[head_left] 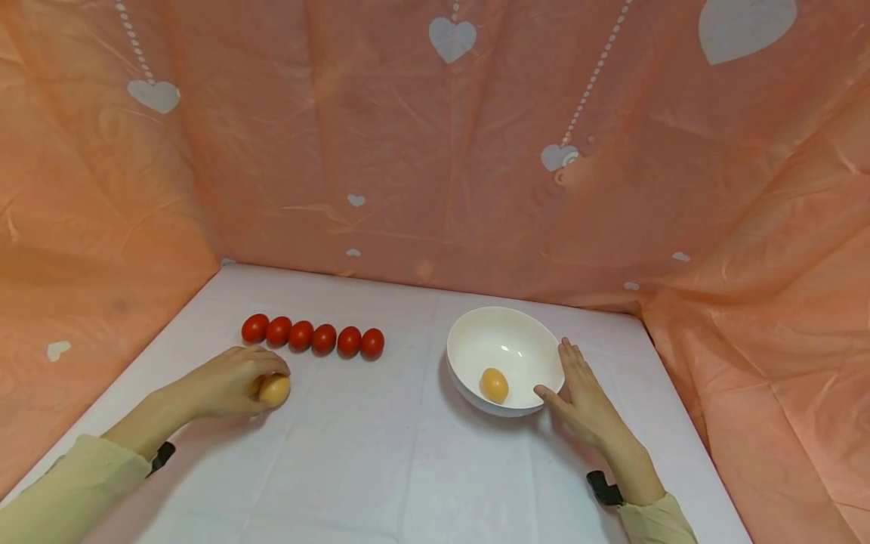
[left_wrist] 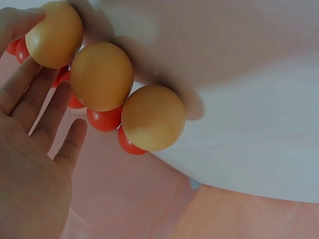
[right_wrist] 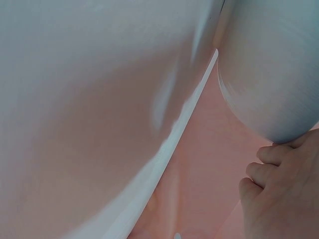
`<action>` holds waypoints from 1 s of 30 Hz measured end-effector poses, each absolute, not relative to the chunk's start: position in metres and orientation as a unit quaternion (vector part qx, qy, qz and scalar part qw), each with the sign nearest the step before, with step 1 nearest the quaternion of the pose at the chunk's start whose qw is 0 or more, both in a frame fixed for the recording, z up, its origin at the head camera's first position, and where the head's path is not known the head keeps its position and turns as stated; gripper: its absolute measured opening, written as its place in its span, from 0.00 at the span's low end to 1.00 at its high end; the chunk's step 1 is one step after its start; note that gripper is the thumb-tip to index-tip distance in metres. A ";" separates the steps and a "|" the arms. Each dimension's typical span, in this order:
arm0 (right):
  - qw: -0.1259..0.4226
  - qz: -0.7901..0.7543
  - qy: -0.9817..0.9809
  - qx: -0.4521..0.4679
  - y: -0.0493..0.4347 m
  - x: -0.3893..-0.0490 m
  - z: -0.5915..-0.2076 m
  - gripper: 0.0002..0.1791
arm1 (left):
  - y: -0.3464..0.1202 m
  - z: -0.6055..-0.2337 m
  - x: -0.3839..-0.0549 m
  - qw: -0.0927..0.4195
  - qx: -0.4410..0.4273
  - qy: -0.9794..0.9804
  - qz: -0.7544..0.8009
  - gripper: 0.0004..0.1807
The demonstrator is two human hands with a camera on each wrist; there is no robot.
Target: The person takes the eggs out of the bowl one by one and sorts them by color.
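My left hand (head_left: 227, 383) is over the left part of the table, with thumb and fingers pinching a yellow egg (left_wrist: 54, 35) at the end of a row. Two more yellow eggs, a middle one (left_wrist: 102, 76) and an end one (left_wrist: 153, 118), line up beside it; in the head view the hand hides most of this row. Just behind runs a row of several smooth red eggs (head_left: 323, 339). At the right, a white bowl (head_left: 469, 340) stands upright with one yellow egg (head_left: 494, 385) inside. My right hand (head_left: 590, 408) rests against the bowl's right side, fingers extended, thumb by the rim.
A white cloth covers the table (head_left: 340, 468). Orange sheeting with pale hearts (head_left: 408, 151) hangs behind it and along both sides. Each wrist bears a black strap, such as the right strap (head_left: 603, 489).
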State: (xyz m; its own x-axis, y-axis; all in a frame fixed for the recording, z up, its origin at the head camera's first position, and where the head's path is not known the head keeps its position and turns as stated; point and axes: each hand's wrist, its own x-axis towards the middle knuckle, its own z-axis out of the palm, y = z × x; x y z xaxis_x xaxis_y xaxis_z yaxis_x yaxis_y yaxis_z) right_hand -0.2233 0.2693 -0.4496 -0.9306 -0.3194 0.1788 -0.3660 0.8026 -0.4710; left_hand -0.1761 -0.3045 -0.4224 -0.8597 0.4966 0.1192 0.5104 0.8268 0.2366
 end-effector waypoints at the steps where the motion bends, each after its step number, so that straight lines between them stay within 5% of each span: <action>1: 0.045 0.257 -0.948 0.181 0.269 -0.223 -0.449 0.54 | -0.305 -0.422 -0.176 0.025 -0.262 -0.956 -0.132 0.19; 30: 0.046 0.255 -0.949 0.180 0.269 -0.223 -0.450 0.54 | -0.292 -0.424 -0.179 0.039 -0.249 -0.952 -0.171 0.20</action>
State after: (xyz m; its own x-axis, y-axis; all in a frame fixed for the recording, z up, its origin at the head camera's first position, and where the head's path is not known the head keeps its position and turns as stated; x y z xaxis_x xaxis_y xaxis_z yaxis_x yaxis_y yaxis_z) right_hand -0.2227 0.2693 -0.4496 -0.9307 -0.3185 0.1800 -0.3658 0.8047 -0.4675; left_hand -0.1791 -0.2916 -0.4239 -0.8725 0.4618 0.1596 0.4884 0.8173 0.3057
